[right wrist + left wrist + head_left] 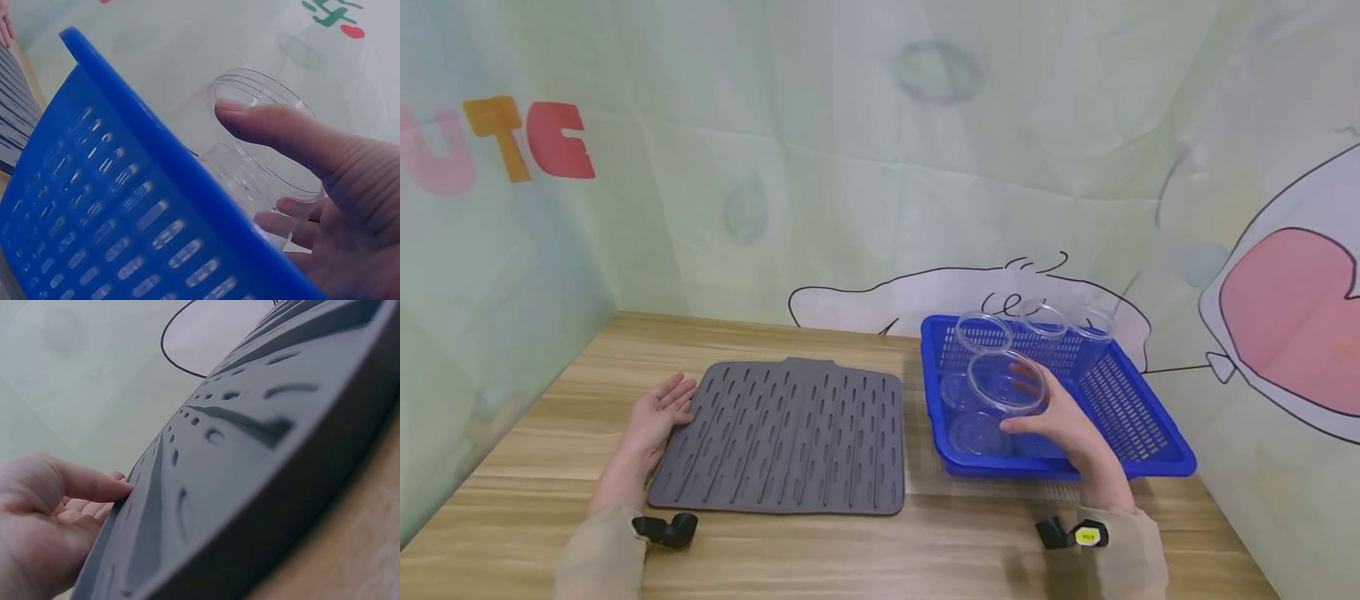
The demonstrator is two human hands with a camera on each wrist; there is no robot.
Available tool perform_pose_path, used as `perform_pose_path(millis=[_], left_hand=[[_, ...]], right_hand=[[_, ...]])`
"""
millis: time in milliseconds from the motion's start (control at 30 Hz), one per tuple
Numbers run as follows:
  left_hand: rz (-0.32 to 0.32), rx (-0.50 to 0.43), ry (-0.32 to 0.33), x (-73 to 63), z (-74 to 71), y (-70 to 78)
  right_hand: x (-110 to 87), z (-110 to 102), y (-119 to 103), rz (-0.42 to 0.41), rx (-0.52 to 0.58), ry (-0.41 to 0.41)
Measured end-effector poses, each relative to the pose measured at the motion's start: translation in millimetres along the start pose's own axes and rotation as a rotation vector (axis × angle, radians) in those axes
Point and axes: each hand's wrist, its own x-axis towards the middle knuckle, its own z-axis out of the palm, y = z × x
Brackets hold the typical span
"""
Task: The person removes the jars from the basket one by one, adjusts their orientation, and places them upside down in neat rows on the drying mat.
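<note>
My right hand (1060,421) holds a clear, wide-mouthed cup (996,385) by its side near the rim, over the front part of a blue basket (1000,467). The right wrist view has the thumb (256,122) at the cup's rim and the other fingers behind its transparent wall. Several similar clear cups (983,332) stand in the basket. On the left, my left hand (655,417) rests beside a grey slotted drying mat (782,442), its fingers relaxed. Its thumb (106,487) touches the mat's left edge.
The mat and the basket stand side by side on a wood-grain table (820,558), a narrow strip between them. A printed cloth backdrop (850,167) rises right behind the table and along both sides. The basket's slotted wall (144,219) stands close to my right hand.
</note>
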Motion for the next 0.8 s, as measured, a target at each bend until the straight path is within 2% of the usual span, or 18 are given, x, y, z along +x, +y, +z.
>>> perform_pose_path(millis=[267,533,667,800], left_hand=[[-0.037,0.025,0.050,0.4,1.7,3.9],[-0.045,0.041,0.073,-2.0,2.6,14.9],[-0.034,0.052,0.095,-4.6,5.4,23.5],[0.011,0.089,0.108,-8.7,7.7,31.8]], right_hand=[[-4.3,-6,-12,0.004,0.017,0.055],[-11.2,-15,-43,-0.023,-0.025,0.143],[-12.2,-19,-60,-0.037,-0.072,0.180],[-13.3,-21,-77,-0.031,-0.159,0.229]])
